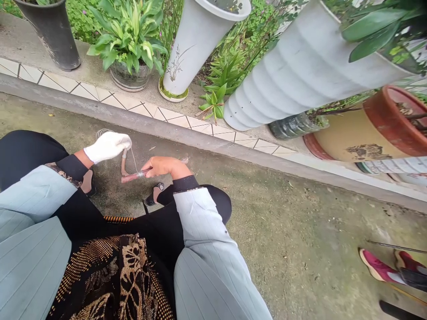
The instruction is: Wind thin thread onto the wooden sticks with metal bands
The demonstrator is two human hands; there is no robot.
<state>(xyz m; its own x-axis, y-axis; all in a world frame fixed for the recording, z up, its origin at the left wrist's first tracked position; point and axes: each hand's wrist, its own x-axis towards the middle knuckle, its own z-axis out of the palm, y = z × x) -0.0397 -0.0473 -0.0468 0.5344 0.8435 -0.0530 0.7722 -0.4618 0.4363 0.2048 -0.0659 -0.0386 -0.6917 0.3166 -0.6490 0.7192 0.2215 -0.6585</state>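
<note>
My left hand [108, 146], in a white glove, is closed on a thin pale wire [134, 159]. Loose loops of the wire show behind the glove, and a strand runs down from the fingers to my right hand. My bare right hand [162, 167] grips a reddish-brown wooden stick [132, 177] that points left. Pale wrapping circles the stick just beside my fingers. A thinner bent brown piece [123, 164] rises from the stick's left end to just below the glove; whether the glove touches it I cannot tell.
A low tiled ledge [140, 108] bears a hosta pot [130, 76], a white vase [196, 40], a tall ribbed planter [287, 71] and a tan-and-red pot [353, 131]. Concrete ground [283, 231] lies below. At right, another person's red shoe [375, 265] shows beside a thin rod.
</note>
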